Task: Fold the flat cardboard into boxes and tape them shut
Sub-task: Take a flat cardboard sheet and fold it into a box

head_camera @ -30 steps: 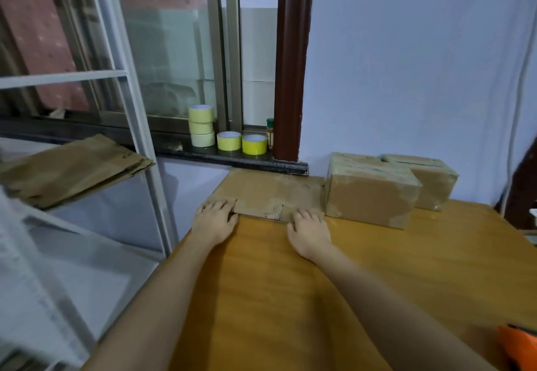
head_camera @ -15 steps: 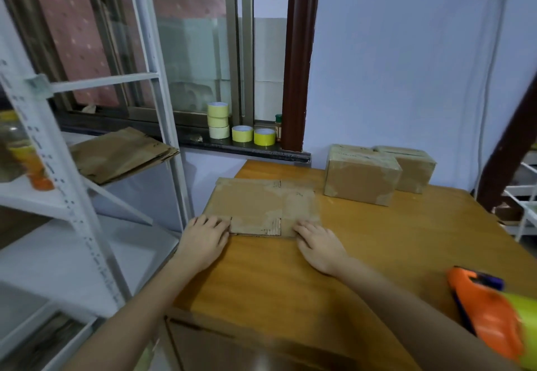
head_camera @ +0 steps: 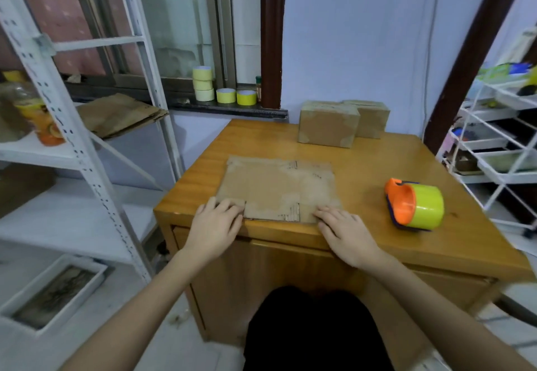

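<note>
The flat cardboard (head_camera: 277,189) is now found at the near edge of the wooden table (head_camera: 357,225), having been drawn back from the far side, where it lay close to the two taped boxes (head_camera: 328,123) a second ago. It is held down flat on the table at its near corners. The left hand (head_camera: 216,226) is laid on the near left corner with fingers straight, pressing and not gripping; the right hand (head_camera: 345,232) is laid likewise on the near right corner, fingers extended. The tape dispenser (head_camera: 414,208), orange with a yellow-green roll, is seen to the right of the cardboard on the table, untouched. Spare tape rolls (head_camera: 223,90) are kept on the window sill beyond the table, and more flat sheets (head_camera: 122,114) on the shelf to the left of the table. It is judged that the sheet has been brought within easy reach, so that opening and folding can be started; no fold is yet made.
</note>
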